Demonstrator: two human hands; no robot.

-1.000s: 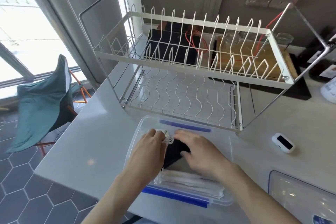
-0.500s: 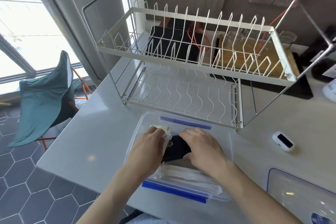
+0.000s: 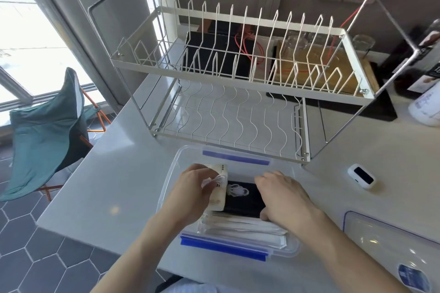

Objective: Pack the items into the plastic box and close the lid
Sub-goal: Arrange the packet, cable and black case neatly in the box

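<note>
A pale bench (image 3: 114,173) stands beside a bright window, with dark hexagon tiles on the floor below it; beyond the hands a white wire dish rack (image 3: 238,93) rests on the bench. The clear plastic box (image 3: 171,173) with blue clips lies directly under both hands, just in front of the rack; its far blue clip (image 3: 235,157) is beyond the fingers and its near blue clip (image 3: 223,248) is close to the wrists. The left hand (image 3: 192,192) is inside the box at its left side; its fingers are closed on a small bundle of white cord (image 3: 214,179), which lies over a pale card package (image 3: 220,188). The right hand (image 3: 283,195) is at the right side of the box, palm down, fingers bent and pressing on a black flat item (image 3: 242,202); whether it really grips this item, I cannot tell. Between the two hands a second white cord coil (image 3: 237,190) rests on the black item; nearer to the wrists, white flat packets (image 3: 245,228) lie in the box. To the right of the right forearm the clear lid (image 3: 390,240) lies on the bench, apart from the box; beyond it is a small white device (image 3: 361,175).
</note>
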